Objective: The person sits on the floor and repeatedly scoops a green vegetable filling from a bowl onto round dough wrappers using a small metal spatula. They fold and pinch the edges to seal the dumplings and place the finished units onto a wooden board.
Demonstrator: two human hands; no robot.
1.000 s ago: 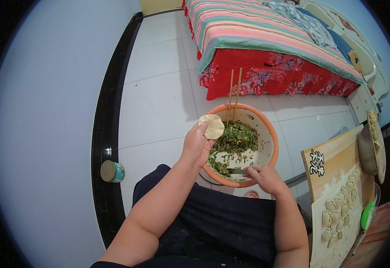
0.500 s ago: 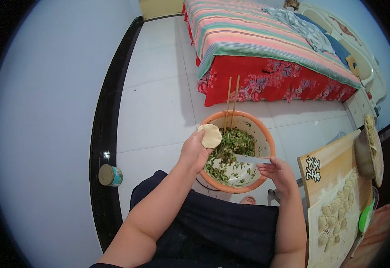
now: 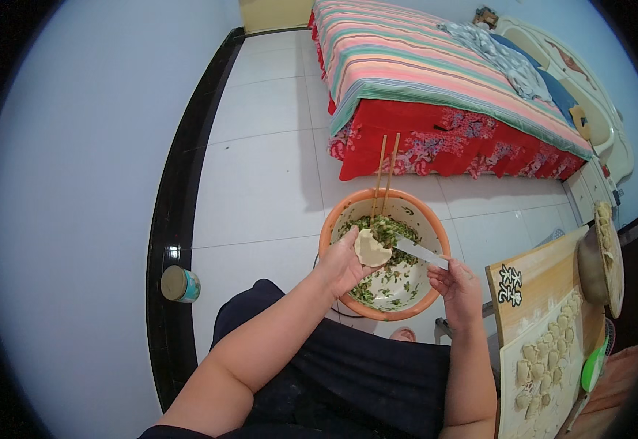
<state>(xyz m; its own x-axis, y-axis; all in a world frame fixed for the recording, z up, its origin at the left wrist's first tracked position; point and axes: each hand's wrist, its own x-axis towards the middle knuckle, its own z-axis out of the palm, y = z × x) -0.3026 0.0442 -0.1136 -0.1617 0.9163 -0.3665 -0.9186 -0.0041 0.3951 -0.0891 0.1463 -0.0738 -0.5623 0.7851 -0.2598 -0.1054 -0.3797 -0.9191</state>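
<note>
Dough wrapper (image 3: 368,252), pale, round & thin, is up in the L hand (image 3: 339,267), over the left half of the basin (image 3: 442,230), inside the rim as seen from above. L hand is part closed: thumb on the wrapper's left edge, fingers mostly hidden below, so can't tell how much they support it. R hand (image 3: 459,293) is closed on the near right end of a flat strip (image 3: 423,254), just over the basin's right rim; strip's far end points at the wrapper. Clump of green filling (image 3: 387,231) sits at that end, by the wrapper's far right edge, overlapping it in view; can't tell if it's all resting on the dough yet. More chopped greens lie in the basin, mostly toward the far edge, w/ bits scattered near the near edge. Two chopsticks (image 3: 379,175) stand up against the basin's far rim.

Handling (my guess): wrapper's v. light, soft & floppy, prob. a bit tacky, tears easily if pinched hard or poked w/ the strip. Best held by the rim, thumb light, palm/fingers flat under the middle for the load. Filling looks wet & loose, so apt to slide off an edge. Strip's stiff & thin; hold at the clean end.

To the right, a wooden board (image 3: 553,257) carries dough pieces (image 3: 531,353) on a pale sheet along its near left edge.
</note>
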